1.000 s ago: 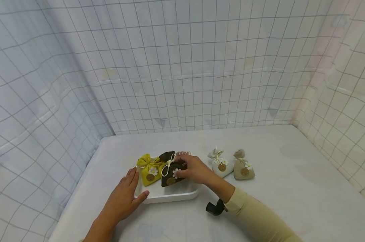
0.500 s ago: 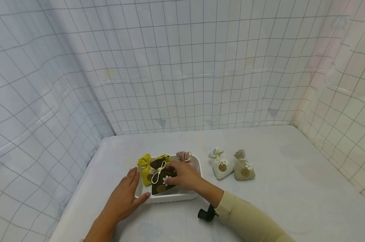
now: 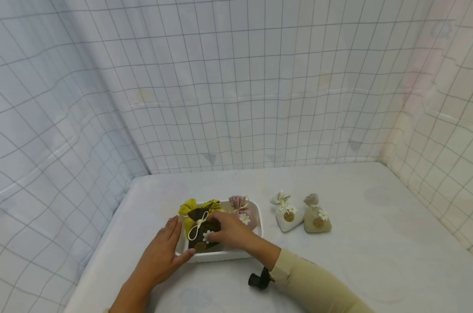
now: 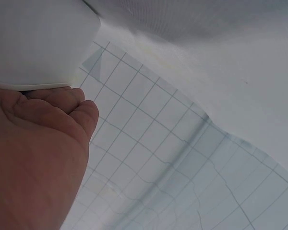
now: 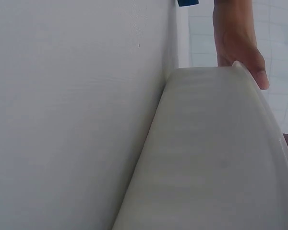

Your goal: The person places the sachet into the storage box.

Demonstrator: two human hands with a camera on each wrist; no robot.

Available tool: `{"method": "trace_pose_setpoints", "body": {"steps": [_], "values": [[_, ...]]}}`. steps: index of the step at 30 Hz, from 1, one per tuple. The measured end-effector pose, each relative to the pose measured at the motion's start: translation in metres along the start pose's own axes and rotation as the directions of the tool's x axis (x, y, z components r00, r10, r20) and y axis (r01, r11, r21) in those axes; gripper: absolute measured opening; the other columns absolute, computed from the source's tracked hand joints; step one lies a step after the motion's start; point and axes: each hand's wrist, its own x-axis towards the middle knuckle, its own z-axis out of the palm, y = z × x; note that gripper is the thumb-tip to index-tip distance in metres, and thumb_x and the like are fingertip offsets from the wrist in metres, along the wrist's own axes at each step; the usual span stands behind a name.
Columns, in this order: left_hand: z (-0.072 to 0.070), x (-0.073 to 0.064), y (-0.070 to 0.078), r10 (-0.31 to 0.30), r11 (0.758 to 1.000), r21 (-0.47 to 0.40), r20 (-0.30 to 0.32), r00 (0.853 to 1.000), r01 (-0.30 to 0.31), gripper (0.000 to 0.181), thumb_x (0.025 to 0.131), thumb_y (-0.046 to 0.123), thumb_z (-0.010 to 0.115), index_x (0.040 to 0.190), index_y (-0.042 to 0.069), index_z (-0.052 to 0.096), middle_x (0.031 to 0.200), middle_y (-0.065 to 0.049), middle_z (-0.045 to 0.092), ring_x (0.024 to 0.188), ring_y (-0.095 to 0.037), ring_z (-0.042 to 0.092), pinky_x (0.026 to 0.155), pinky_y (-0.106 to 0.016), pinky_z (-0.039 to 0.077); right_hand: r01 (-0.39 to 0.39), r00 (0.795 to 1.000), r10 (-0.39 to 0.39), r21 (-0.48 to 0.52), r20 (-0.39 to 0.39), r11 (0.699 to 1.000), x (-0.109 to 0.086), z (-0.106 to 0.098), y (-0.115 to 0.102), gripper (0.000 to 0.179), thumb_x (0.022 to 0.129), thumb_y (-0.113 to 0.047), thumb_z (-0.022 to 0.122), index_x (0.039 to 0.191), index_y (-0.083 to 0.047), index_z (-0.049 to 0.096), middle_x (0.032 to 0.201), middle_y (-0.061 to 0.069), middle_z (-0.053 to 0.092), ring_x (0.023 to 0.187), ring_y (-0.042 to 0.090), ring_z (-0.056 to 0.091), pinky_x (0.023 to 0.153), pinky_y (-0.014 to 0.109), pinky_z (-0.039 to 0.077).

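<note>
In the head view, my right hand [image 3: 232,232] pinches a dark brown drawstring sachet [image 3: 196,234] with a cream bow and a small white flower. The sachet is low inside a white tray [image 3: 230,256], over the yellow sachets [image 3: 188,206] and partly hiding them. A pink sachet [image 3: 238,201] lies at the tray's right side, behind my right hand. My left hand [image 3: 159,250] rests against the tray's left end, fingers straight and thumb out over the near rim. In the left wrist view, the left hand [image 4: 38,134] touches the tray's side wall [image 4: 38,43].
To the right of the tray, a white sachet [image 3: 289,221] and a beige sachet [image 3: 316,221] lie on the white table [image 3: 361,243]. A black camera piece [image 3: 259,280] sits at the right sleeve [image 3: 299,276]. Checked curtains [image 3: 236,95] enclose the table.
My right hand has carried the brown sachet left and toward me, down into the tray over the yellow sachets. The pink sachet has come into fuller view. My left hand has hardly moved.
</note>
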Motion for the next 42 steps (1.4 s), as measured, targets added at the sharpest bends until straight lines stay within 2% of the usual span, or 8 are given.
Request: {"method": "trace_pose_setpoints", "body": {"steps": [6,14,19,23,29,36,42], "values": [[-0.002,0.000,0.002,0.012,1.000,-0.002,-0.013,1.000,-0.012,0.091,0.093,0.058,0.060,0.145,-0.013,0.039,0.154,-0.027,0.033,0.141,-0.042,0.033,0.109,-0.057,0.035,-0.020,1.000,0.020,-0.014,0.009,1.000,0.002,0.007,-0.003,0.038,0.082,-0.025,0.081,0.116,-0.014,0.067,0.112,-0.005,0.068,0.102,0.006,0.060,0.089,0.028,0.049],[-0.002,0.000,0.002,-0.002,1.000,-0.015,-0.004,1.000,0.002,0.091,0.093,0.057,0.060,0.146,-0.013,0.037,0.155,-0.026,0.031,0.142,-0.042,0.031,0.110,-0.057,0.033,-0.012,1.000,0.012,-0.064,-0.005,0.998,0.007,0.015,-0.005,0.035,0.082,-0.026,0.081,0.112,-0.014,0.068,0.107,-0.004,0.070,0.096,0.006,0.061,0.083,0.026,0.050],[-0.002,0.000,0.002,-0.003,1.000,-0.022,-0.004,1.000,0.003,0.091,0.093,0.057,0.060,0.147,-0.013,0.035,0.156,-0.026,0.031,0.142,-0.042,0.031,0.110,-0.057,0.033,-0.016,1.000,0.017,-0.049,0.012,0.999,0.008,0.018,-0.008,0.034,0.082,-0.024,0.081,0.112,-0.013,0.068,0.106,-0.004,0.069,0.095,0.006,0.061,0.083,0.026,0.050],[-0.001,0.000,0.002,-0.011,1.000,-0.025,0.004,1.000,0.011,0.091,0.094,0.057,0.059,0.146,-0.014,0.035,0.156,-0.027,0.030,0.142,-0.043,0.031,0.110,-0.058,0.033,-0.023,0.999,0.024,-0.016,0.031,1.000,0.009,0.019,-0.008,0.030,0.083,-0.019,0.080,0.109,-0.012,0.067,0.096,-0.007,0.067,0.086,0.004,0.059,0.076,0.023,0.049],[-0.002,0.000,0.002,-0.006,1.000,-0.021,-0.002,1.000,0.006,0.090,0.094,0.056,0.060,0.145,-0.014,0.037,0.156,-0.027,0.030,0.142,-0.043,0.032,0.109,-0.058,0.034,-0.019,0.999,0.020,-0.033,0.046,0.999,0.011,0.020,-0.007,0.025,0.080,-0.013,0.080,0.101,-0.012,0.066,0.082,-0.010,0.060,0.072,0.004,0.053,0.065,0.020,0.045],[-0.001,0.001,0.003,0.001,1.000,-0.019,-0.010,1.000,-0.001,0.090,0.094,0.056,0.060,0.147,-0.012,0.035,0.155,-0.027,0.032,0.141,-0.043,0.033,0.108,-0.058,0.035,-0.026,0.999,0.026,-0.002,0.040,1.000,0.008,0.017,-0.006,0.022,0.082,-0.013,0.079,0.099,-0.013,0.066,0.086,-0.007,0.063,0.075,0.004,0.054,0.068,0.021,0.046],[-0.001,0.001,0.003,-0.013,1.000,-0.021,-0.002,1.000,0.013,0.090,0.094,0.056,0.060,0.147,-0.013,0.036,0.155,-0.027,0.032,0.141,-0.043,0.032,0.109,-0.058,0.034,-0.018,0.999,0.016,0.049,0.038,0.999,0.001,0.006,-0.006,0.024,0.086,-0.015,0.077,0.107,-0.010,0.068,0.097,-0.001,0.068,0.084,0.005,0.059,0.074,0.022,0.049]]}}
